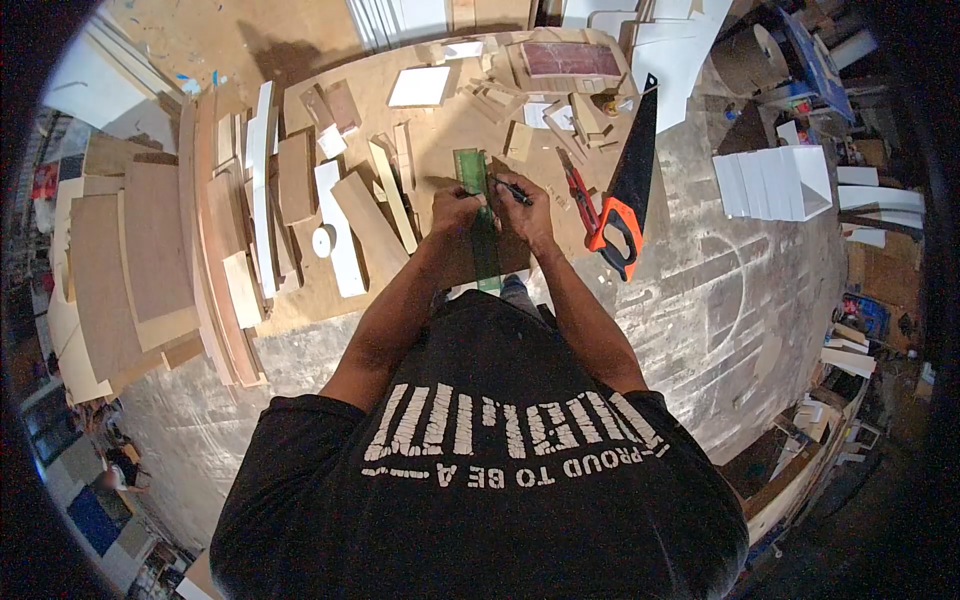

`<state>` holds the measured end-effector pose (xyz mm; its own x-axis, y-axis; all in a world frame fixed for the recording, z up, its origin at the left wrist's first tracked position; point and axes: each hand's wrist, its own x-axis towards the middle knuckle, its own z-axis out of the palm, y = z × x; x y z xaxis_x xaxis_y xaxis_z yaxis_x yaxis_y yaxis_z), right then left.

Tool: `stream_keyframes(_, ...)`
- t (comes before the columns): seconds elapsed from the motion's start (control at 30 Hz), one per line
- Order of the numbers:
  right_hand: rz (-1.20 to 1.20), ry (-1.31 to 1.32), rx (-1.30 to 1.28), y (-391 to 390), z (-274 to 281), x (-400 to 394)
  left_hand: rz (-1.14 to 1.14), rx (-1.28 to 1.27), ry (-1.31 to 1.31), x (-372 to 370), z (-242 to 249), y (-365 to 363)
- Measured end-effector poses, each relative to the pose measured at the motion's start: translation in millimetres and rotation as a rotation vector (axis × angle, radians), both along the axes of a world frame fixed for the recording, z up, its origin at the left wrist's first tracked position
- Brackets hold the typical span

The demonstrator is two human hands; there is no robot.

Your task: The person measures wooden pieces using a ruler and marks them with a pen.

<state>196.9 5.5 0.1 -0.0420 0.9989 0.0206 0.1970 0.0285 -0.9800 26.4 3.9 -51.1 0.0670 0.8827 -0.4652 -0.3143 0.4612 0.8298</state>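
Observation:
A translucent green ruler [485,250] lies lengthwise over a brown board [455,268] in front of my body. My left hand [457,210] is closed at the ruler's left side, fingers gripping it near its upper part. A slim dark pen [514,190] is pinched in my right hand [530,218], just right of the ruler, its tip pointing toward the ruler's edge. To the right of that hand rest a red-handled cutter [580,200] and a handsaw [622,215] with an orange and black handle.
Wood strips and offcuts [297,178] crowd the worktable's left side. A white strip [340,235] and a tape roll [323,241] lie nearer. Scraps and a dark red block [570,60] sit at the back. White panels [770,183] stand right. Another person [118,478] shows at lower left.

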Motion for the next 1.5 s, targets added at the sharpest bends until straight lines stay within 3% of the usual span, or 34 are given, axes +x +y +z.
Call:
stream_keyframes(0.27,-0.012,-0.026,-0.058,-1.0,-1.0,0.7,-0.023,-0.026,-0.021,-0.4,1.9,-0.2)
stream_keyframes(0.33,-0.005,-0.016,-0.06,0.3,-2.9,1.4,-0.095,-0.049,0.001,-3.4,8.8,0.7)
stream_keyframes(0.43,0.012,0.008,-0.05,0.4,-1.4,0.6,-0.086,-0.034,-0.075,-4.0,18.8,-1.0)
stream_keyframes(0.57,0.04,0.032,-0.045,1.7,11.9,-0.2,-0.016,-0.012,0.021,3.8,44.4,-2.2)
stream_keyframes(0.77,0.058,0.02,-0.034,4.9,10.3,-0.1,-0.027,-0.036,0.237,3.9,21.6,2.1)
stream_keyframes(0.93,0.045,-0.033,-0.074,5.6,8.5,0.9,-0.056,-0.044,0.374,4.1,37.6,2.3)
stream_keyframes(1.03,0.036,-0.061,-0.025,6.7,4.9,0.0,-0.038,-0.066,0.235,3.9,38.5,1.3)
stream_keyframes(1.37,0.098,-0.131,0.008,12.6,33.1,0.9,-0.042,-0.052,0.262,2.2,23.9,0.9)
stream_keyframes(1.5,0.15,-0.187,-0.017,19.1,29.3,4.8,-0.031,-0.015,0.228,-0.6,-3.5,1.0)
